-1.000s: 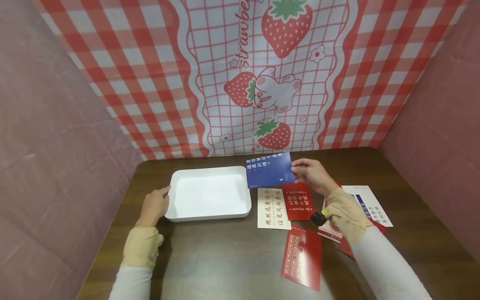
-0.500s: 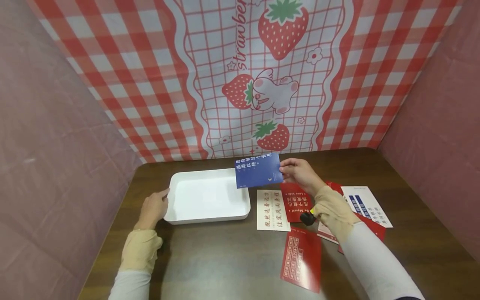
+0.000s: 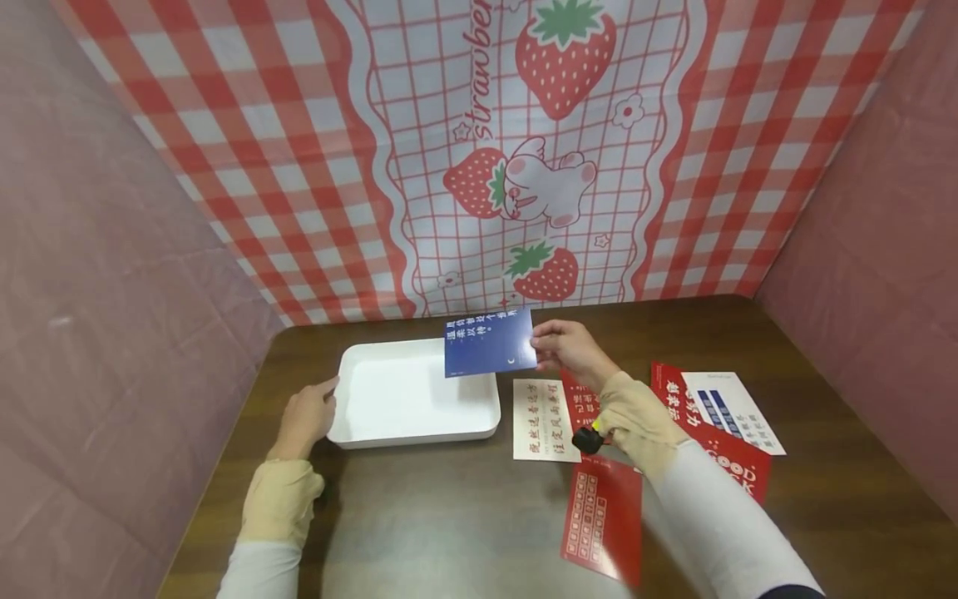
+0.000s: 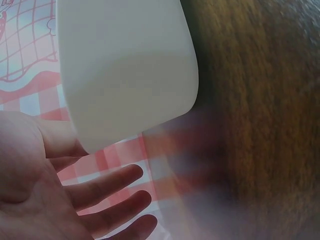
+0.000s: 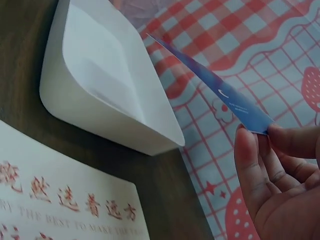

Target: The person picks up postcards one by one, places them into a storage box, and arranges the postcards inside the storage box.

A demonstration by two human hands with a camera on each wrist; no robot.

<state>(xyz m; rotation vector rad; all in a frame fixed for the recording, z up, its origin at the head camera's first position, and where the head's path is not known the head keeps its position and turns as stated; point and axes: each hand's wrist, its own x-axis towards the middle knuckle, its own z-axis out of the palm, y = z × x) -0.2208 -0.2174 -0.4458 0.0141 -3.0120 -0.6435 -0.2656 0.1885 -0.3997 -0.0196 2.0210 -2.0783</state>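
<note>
Three views meet at the tray (image 3: 415,391)

The head view looks forward and down from above the near side, farthest off, taking in the tabletop (image 3: 419,516) and the cloth (image 3: 299,166) behind it. The left wrist view sits close by the left hand (image 3: 305,418), rolled sideways, facing the tray's outer wall. The right wrist view looks past the right hand (image 3: 572,348), tilted, toward the tray's right end. It shares the blue card (image 3: 486,345) and white card (image 3: 537,419) with the head view.
</note>
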